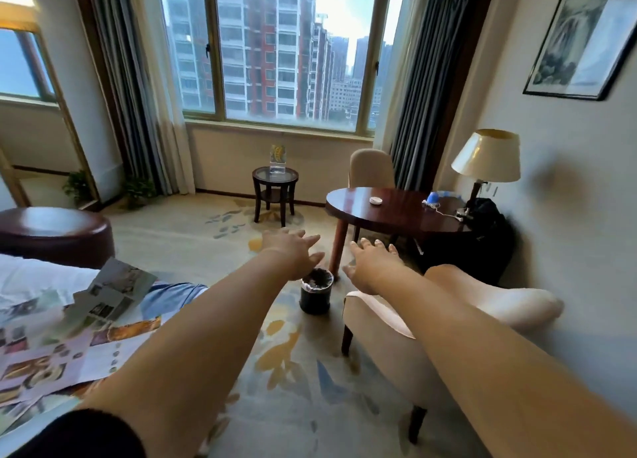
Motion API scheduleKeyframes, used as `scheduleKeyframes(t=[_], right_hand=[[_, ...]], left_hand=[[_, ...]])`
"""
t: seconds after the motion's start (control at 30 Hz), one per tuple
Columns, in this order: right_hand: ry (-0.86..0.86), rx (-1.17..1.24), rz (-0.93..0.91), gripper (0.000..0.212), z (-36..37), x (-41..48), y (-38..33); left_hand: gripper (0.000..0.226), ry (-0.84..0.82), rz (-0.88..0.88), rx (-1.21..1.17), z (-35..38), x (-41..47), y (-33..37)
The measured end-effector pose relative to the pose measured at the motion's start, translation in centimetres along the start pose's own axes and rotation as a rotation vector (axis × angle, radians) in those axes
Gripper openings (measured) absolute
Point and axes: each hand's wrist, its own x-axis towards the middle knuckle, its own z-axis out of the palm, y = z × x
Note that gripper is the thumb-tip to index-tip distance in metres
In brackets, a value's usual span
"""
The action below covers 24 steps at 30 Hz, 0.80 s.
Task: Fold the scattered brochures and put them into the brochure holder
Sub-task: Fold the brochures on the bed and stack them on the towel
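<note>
We're at the very start, by our read: both arms reach fwd at mid-frame, left hand and right hand empty, fingers spread wide. The brochures lie unfolded and overlapping on the bed at lower left, well apart from the brochure holder, which stands on the small round desk under the window, centre frame (one yellowish leaflet seems to sit in it). Next move, we judge: swing both hands to lower left, pinch one sheet free w/o dragging its neighbours, then crease it along its panels.
</note>
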Motion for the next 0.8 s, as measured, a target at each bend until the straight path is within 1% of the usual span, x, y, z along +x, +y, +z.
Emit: scheduleKeyframes(t=[0.1, 0.17, 0.23, 0.37, 0.47, 0.6, 0.7, 0.8], right_hand=[[0.006, -0.035, -0.063, 0.066, -1.6, 8.9, -2.2], [-0.017, -0.031, -0.114, 0.063, -1.9, 13.6, -4.4], [-0.007, -0.029, -0.195, 0.064, -1.9, 18.3, -7.7], [0.035, -0.077, -0.372, 0.066, -2.4, 26.6, -16.6], [0.060, -0.117, -0.486, 0.067, -2.9, 31.8, -24.4], [0.087, -0.139, -0.640, 0.067, -3.4, 36.1, -35.6], [0.110, -0.104, -0.822, 0.066, -3.4, 36.6, -43.7], [0.108, -0.121, -0.975, 0.066, -3.3, 36.9, -51.2]], left_hand=[[0.066, 0.013, -0.068, -0.062, 1.1, 5.3, -4.3], [0.065, -0.017, -0.107, -0.029, 2.7, 7.5, -8.1], [0.064, -0.050, -0.187, 0.022, 4.6, 9.4, -12.9], [0.063, -0.084, -0.402, -0.044, 7.5, 13.0, -23.4], [0.062, -0.085, -0.517, -0.083, 8.8, 15.2, -30.9], [0.059, -0.118, -0.650, -0.105, 10.3, 15.2, -39.4], [0.058, -0.163, -0.780, -0.149, 11.4, 13.1, -45.1], [0.061, -0.210, -0.912, -0.174, 13.0, 10.3, -50.3]])
